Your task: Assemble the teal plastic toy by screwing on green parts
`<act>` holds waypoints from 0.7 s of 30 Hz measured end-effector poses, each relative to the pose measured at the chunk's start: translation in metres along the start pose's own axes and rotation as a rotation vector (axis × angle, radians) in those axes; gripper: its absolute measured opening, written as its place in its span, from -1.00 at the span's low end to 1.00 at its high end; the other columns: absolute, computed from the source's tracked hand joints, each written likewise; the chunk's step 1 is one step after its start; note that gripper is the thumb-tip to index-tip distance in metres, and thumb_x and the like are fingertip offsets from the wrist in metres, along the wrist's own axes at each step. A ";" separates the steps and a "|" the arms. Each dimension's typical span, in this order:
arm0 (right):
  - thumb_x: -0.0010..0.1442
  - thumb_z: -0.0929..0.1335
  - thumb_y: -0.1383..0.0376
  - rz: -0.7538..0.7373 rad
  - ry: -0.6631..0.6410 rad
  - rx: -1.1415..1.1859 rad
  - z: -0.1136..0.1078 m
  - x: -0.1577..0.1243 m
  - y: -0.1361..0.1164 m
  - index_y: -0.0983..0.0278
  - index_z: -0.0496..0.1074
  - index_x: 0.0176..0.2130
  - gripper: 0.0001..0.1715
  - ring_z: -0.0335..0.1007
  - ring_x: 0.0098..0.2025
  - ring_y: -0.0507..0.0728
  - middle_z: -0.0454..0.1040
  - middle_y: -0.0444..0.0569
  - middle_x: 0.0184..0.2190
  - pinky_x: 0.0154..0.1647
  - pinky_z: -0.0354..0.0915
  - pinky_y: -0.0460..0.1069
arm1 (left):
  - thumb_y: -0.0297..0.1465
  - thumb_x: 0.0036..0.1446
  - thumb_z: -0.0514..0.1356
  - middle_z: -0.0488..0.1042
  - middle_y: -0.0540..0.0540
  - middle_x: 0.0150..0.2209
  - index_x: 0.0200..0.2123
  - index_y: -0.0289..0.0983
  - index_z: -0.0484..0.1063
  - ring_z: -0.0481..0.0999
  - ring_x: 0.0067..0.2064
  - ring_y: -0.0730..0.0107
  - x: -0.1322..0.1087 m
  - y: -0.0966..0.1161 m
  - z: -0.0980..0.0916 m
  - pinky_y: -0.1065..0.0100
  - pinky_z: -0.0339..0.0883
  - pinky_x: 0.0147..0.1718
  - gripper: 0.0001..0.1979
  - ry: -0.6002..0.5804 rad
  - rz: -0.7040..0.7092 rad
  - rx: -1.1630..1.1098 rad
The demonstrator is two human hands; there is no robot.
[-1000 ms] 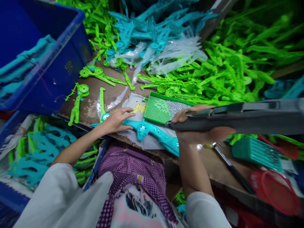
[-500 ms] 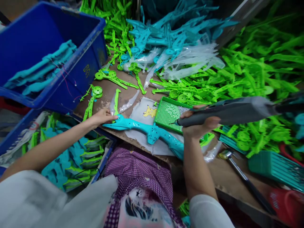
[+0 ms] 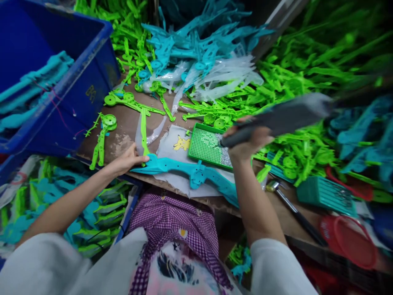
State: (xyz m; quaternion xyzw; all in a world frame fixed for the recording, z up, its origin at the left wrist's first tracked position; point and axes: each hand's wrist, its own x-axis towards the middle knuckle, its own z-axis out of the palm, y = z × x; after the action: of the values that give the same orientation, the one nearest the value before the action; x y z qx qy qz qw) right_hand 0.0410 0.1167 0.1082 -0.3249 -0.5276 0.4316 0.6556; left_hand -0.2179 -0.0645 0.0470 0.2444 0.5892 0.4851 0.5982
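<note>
A long teal plastic toy piece lies on a grey cloth at the wooden table's near edge. My left hand grips its left end, thumb on top. My right hand is closed round a grey electric screwdriver, whose tip rests in a green tray of small silver screws. The tray sits just beyond the middle of the teal piece.
Heaps of green, teal and clear plastic parts cover the table's back. A blue crate with teal parts stands at the left. A hammer, a teal tray and a red basket lie at the right.
My left hand slid from the middle of the teal piece to its left end. The screwdriver swung up and its tip moved into the screw tray.
</note>
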 end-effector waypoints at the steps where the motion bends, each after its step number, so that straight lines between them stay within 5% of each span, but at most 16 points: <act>1: -0.07 0.25 -0.35 0.009 0.010 -0.026 0.004 0.006 0.009 0.15 0.33 -0.47 -0.35 0.17 -0.72 0.01 0.23 -0.21 -0.66 -0.74 0.08 -0.03 | -0.35 -0.20 0.45 0.56 -0.12 -0.15 0.04 -0.26 0.22 0.58 -0.16 0.26 0.001 -0.002 0.003 0.32 0.47 -0.20 -0.28 -0.017 0.010 -0.004; 8: -0.01 0.26 -0.29 0.072 -0.038 -0.053 0.013 0.024 0.060 0.20 0.35 -0.46 -0.38 0.22 -0.70 0.00 0.21 -0.24 -0.69 -0.68 0.12 -0.06 | -0.32 -0.24 0.47 0.55 -0.01 -0.35 0.00 -0.27 0.23 0.56 -0.36 0.36 0.002 -0.009 0.009 0.41 0.43 -0.40 -0.27 0.006 0.016 0.024; 21: 0.03 0.20 -0.29 0.033 -0.049 -0.105 0.010 0.022 0.069 0.18 0.32 -0.46 -0.38 0.24 -0.72 0.02 0.19 -0.24 -0.71 -0.70 0.13 -0.06 | -0.31 -0.23 0.46 0.57 -0.01 -0.31 -0.05 -0.22 0.27 0.60 -0.29 0.31 0.008 -0.005 0.012 0.40 0.47 -0.37 -0.34 0.049 0.003 0.028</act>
State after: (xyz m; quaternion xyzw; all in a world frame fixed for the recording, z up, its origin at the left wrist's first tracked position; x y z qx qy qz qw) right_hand 0.0171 0.1649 0.0590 -0.3570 -0.5599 0.4218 0.6174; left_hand -0.2067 -0.0560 0.0413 0.2415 0.6101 0.4837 0.5792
